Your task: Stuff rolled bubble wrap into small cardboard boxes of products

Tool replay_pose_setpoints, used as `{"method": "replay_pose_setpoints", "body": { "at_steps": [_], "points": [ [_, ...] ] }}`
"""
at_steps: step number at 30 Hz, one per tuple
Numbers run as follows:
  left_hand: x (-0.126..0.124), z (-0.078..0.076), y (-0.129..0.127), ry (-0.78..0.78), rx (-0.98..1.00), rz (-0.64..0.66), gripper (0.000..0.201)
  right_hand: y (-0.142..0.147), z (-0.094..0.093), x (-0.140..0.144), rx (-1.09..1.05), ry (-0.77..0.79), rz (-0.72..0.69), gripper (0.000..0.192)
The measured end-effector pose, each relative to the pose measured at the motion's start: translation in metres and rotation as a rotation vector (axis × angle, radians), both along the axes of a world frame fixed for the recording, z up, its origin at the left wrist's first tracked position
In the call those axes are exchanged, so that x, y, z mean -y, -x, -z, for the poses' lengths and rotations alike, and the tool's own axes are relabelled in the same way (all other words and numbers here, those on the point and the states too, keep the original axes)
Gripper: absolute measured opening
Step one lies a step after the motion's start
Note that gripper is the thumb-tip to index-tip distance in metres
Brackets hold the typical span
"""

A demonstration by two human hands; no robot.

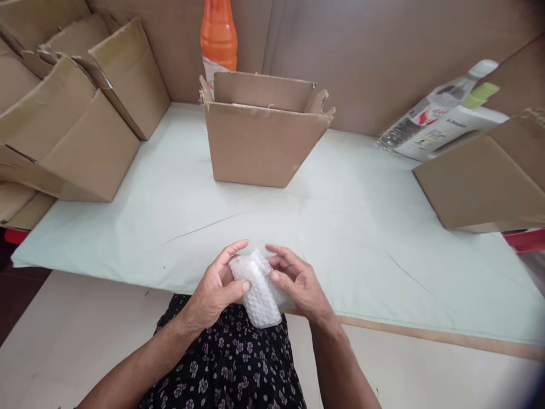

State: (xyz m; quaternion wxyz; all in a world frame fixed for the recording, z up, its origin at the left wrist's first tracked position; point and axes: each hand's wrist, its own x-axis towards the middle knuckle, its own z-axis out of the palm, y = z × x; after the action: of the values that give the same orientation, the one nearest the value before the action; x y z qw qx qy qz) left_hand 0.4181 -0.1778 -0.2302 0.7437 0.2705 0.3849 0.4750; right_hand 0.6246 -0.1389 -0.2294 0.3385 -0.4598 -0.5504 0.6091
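A small bundle of clear bubble wrap (260, 301) is held up at the table's near edge, above my lap. My left hand (217, 289) grips its left side, thumb lying across the front and index finger stretched out past the top. On the other side my right hand (298, 281) pinches the wrap's right edge between thumb and fingers. Whatever may be inside the wrap cannot be made out. Straight ahead of both hands stands an open cardboard box (259, 145), its inside mostly hidden.
Several cardboard boxes (85, 153) crowd the left side of the cloth-covered table (349, 227). Behind the middle box rises an orange bottle (218, 37). At the back right lean a clear plastic bottle (438, 105) and a white container (460, 128), beside another cardboard box (481, 182).
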Motion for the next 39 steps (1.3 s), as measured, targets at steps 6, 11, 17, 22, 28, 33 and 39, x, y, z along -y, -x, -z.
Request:
{"method": "replay_pose_setpoints", "body": {
  "at_steps": [6,11,17,22,28,33,39],
  "points": [
    [-0.016,-0.008,0.011,-0.113,-0.294,-0.006,0.069,0.015,0.004,0.0,-0.287,0.156,0.165,0.049],
    [-0.024,-0.008,0.011,-0.157,-0.227,0.134,0.072,0.013,0.005,-0.007,-0.367,0.31,0.111,0.069],
    [-0.033,0.001,0.004,-0.15,-0.47,-0.007,0.067,0.022,0.002,-0.006,-0.008,0.072,0.145,0.033],
    [-0.034,0.021,-0.009,-0.616,-1.003,-0.286,0.056,0.03,-0.005,-0.011,0.244,-0.19,0.083,0.046],
    [-0.033,0.012,-0.016,-0.83,-1.085,-0.091,0.082,0.017,-0.01,-0.028,0.321,-0.243,0.092,0.026],
    [-0.088,-0.044,0.017,-1.035,-1.321,-0.241,0.07,-0.01,-0.01,-0.033,0.257,-0.208,0.26,0.028],
    [-0.2,-0.098,0.039,-1.291,-1.617,-0.518,0.048,-0.028,-0.006,-0.03,0.221,-0.195,0.3,0.029]
  ]
}}
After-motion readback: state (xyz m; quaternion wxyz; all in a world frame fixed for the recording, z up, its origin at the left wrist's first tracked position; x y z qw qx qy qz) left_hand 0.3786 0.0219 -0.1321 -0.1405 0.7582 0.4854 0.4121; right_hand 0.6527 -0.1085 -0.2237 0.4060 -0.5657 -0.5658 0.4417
